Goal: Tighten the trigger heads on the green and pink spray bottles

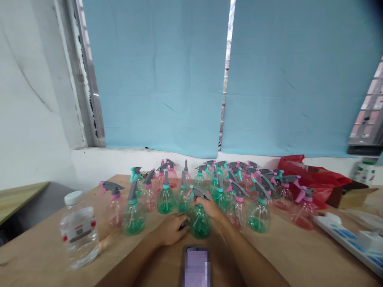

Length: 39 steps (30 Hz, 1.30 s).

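A clear spray bottle with green liquid [200,227] stands upright on the table in front of me, with a teal collar and a grey trigger head. My right hand [207,203] is closed round its neck just under the head. Beside the bottle, on its left, my left hand [173,228] rests low at the tabletop. Its fingers are loosely bent, with a dark gap between thumb and forefinger; I see nothing held there. Close around stand more spray bottles, among them a green one [166,199] behind my left hand and a pink one [236,209] right of my right hand.
Several green and pink spray bottles fill the back of the brown table [128,255]. A water bottle [79,231] stands at the left. A phone [196,267] lies at the front. To the right are a red plastic bag [317,181] and a power strip [347,235].
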Motion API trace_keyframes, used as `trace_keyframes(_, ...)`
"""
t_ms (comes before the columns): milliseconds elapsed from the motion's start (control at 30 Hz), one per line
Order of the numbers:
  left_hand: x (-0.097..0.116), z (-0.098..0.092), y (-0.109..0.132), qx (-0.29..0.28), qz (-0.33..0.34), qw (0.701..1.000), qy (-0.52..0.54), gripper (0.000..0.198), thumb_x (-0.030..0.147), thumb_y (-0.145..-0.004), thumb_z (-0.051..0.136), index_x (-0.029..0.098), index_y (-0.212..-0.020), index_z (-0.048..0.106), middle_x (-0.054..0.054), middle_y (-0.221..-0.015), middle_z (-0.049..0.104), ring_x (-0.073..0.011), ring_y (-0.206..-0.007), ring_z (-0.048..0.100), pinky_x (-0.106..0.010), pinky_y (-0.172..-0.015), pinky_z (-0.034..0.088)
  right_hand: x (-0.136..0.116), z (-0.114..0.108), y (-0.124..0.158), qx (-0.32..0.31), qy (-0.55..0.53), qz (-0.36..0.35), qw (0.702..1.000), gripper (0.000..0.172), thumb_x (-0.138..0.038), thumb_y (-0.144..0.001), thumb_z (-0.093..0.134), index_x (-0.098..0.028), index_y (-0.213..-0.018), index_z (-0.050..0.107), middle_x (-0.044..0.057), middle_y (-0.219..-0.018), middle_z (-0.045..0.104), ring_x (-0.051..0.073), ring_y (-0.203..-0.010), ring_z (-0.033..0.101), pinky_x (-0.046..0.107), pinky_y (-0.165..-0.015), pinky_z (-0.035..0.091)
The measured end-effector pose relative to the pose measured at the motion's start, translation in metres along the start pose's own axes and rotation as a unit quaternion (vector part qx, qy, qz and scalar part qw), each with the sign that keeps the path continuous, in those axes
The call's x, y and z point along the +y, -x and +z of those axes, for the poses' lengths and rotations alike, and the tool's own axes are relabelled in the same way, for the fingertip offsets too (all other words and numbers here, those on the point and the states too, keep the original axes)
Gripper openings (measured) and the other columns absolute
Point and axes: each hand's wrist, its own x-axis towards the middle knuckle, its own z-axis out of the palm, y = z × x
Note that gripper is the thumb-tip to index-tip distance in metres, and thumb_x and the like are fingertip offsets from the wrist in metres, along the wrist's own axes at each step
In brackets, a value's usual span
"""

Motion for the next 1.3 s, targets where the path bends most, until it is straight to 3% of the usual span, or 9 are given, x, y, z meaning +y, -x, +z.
trace_keyframes(167, -0.001, 0.001, 0.0, 0.0, -0.002, 1.0, 0.005, 0.012, 0.032, -0.094, 0.053, 0.022, -0.094, 0.06, -0.004, -0.09, 0.066, -0.0237, -0.08, 0.063, -0.032, -0.072, 0.046, 0.001, -0.001, 0.0, -0.015, -0.014, -0.008, 1.0, 0.019, -0.026, -0.068, 0.057, -0.024, -0.075, 0.075, -0.003, -0.059, 0.064, 0.016, -0.059, 0.058, 0.028, -0.063, 0.049)
trace_keyframes(400, 0.002, -0.001, -0.001, -0.006, -0.008, 1.0, -0.004, 0.01, 0.031, -0.092, 0.053, 0.022, -0.088, 0.058, -0.005, -0.089, 0.065, -0.0254, -0.083, 0.063, -0.033, -0.073, 0.046, -0.009, 0.003, 0.003, -0.013, -0.034, 0.008, 0.999, 0.018, -0.023, -0.067, 0.056, -0.021, -0.071, 0.075, 0.001, -0.066, 0.068, 0.018, -0.065, 0.06, 0.03, -0.066, 0.049)
trace_keyframes(600, 0.0, -0.001, 0.0, -0.004, -0.005, 1.0, -0.005, 0.011, 0.031, -0.095, 0.053, 0.022, -0.092, 0.058, -0.005, -0.09, 0.065, -0.0232, -0.082, 0.063, -0.031, -0.073, 0.047, 0.0, 0.002, -0.003, -0.029, -0.016, -0.023, 0.999, 0.031, -0.021, -0.067, 0.053, -0.024, -0.085, 0.079, -0.001, -0.068, 0.068, 0.016, -0.063, 0.056, 0.027, -0.064, 0.048)
trace_keyframes(767, 0.001, -0.001, 0.0, -0.011, -0.006, 1.0, -0.014, 0.01, 0.03, -0.095, 0.053, 0.021, -0.093, 0.058, -0.005, -0.092, 0.066, -0.0238, -0.083, 0.063, -0.032, -0.073, 0.046, 0.004, 0.002, -0.003, -0.02, -0.012, -0.022, 0.999, 0.03, -0.02, -0.066, 0.053, -0.024, -0.082, 0.077, -0.002, -0.063, 0.064, 0.016, -0.062, 0.057, 0.027, -0.064, 0.049)
trace_keyframes(1067, 0.002, -0.001, -0.001, -0.011, -0.006, 1.0, -0.014, 0.009, 0.029, -0.094, 0.053, 0.022, -0.091, 0.059, -0.005, -0.09, 0.065, -0.0245, -0.083, 0.063, -0.033, -0.074, 0.046, -0.01, 0.003, 0.0, -0.033, -0.007, 0.026, 0.999, 0.02, -0.029, -0.067, 0.053, -0.023, -0.07, 0.072, 0.001, -0.07, 0.067, 0.019, -0.07, 0.059, 0.03, -0.068, 0.049)
trace_keyframes(1300, 0.001, -0.001, 0.0, -0.011, -0.01, 1.0, -0.023, 0.012, 0.031, -0.095, 0.052, 0.021, -0.093, 0.059, -0.006, -0.091, 0.066, -0.0243, -0.083, 0.063, -0.033, -0.074, 0.047, -0.004, 0.004, 0.0, -0.02, -0.013, 0.012, 1.0, 0.023, -0.024, -0.067, 0.052, -0.022, -0.076, 0.074, 0.0, -0.07, 0.066, 0.017, -0.067, 0.057, 0.028, -0.066, 0.047)
